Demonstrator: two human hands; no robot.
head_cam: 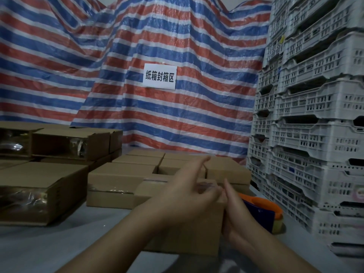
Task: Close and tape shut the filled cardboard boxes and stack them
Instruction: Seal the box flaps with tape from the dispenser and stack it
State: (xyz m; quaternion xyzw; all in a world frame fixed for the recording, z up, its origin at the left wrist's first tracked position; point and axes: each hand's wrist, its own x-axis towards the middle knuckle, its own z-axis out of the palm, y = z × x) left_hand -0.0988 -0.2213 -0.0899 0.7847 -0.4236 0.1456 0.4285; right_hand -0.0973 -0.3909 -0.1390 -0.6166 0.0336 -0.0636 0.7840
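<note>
The left hand (189,196) lay on top of the near box (183,233), fingers curled at its right top edge and the forefinger stretched forward; whether it pinched anything there could not be told through the blur. The right hand (236,211) stood flat against the box's right side, fingers straight and pointing forward, its tips meeting the left hand's fingers at the upper edge. The box sat on the grey table (59,249), directly under the left hand and touching the right palm. Just right of the right hand lay a tape dispenser (264,211) with an orange frame and blue body, partly hidden behind that hand. Beyond the left hand sat a group of closed boxes (126,174), packed close together. Far left of the left hand were open boxes (39,186) lying on their sides, clear film showing in their mouths. Right of the right hand rose stacked white crates (315,115). Behind everything hung a striped tarp (98,66) bearing a white sign (160,76).
</note>
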